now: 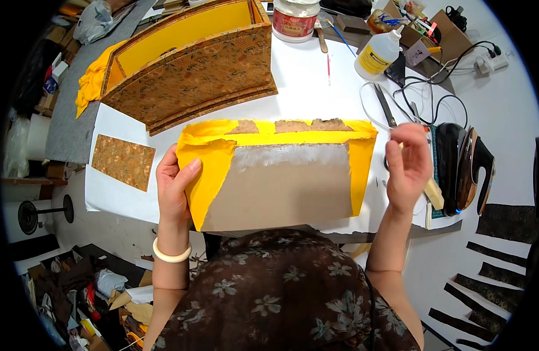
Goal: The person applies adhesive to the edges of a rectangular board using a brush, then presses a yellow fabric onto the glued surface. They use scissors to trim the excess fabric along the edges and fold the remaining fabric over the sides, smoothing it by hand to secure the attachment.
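**Yellow cloth being wrapped over a board panel**

While the panel lies flat at the near edge of the white bench (316, 76), both hands sit at its two ends. Going L to R:

Far left on the bench, a small rectangle of brown patterned brocade (123, 161) lies flat, well apart from the panel. Behind it stands a curved box (193, 70) covered w/ the same brocade, yellow lining inside, yellow cloth spilling off its left end.

Left hand (175, 188), pale bangle (171, 253) on the wrist, has its grip closed on the panel's left edge: thumb on top of the yellow fabric (206, 167), fingers curled under & out of sight.

The cardboard panel (287, 193) lies centre, just in front of the person. Yellow fabric is folded over its left, top & right edges; grey board is bare in the middle, w/ a whitish glue smear (290, 155) along the upper part. Torn brown patches show along the top fold.

Right hand (407, 169) is raised just beside the panel's right end, not touching it, fingers bent round a pale flat tool (434, 193) that sticks out below the palm – grip closed on it.

Further back: a white jar (295, 19) w/ red label, a glue bottle (377, 55), scissors (386, 108), tangled cables. Far right, a dark clothes iron (463, 169) rests at the bench edge; dark fabric strips (486, 292) lie on the floor beyond.
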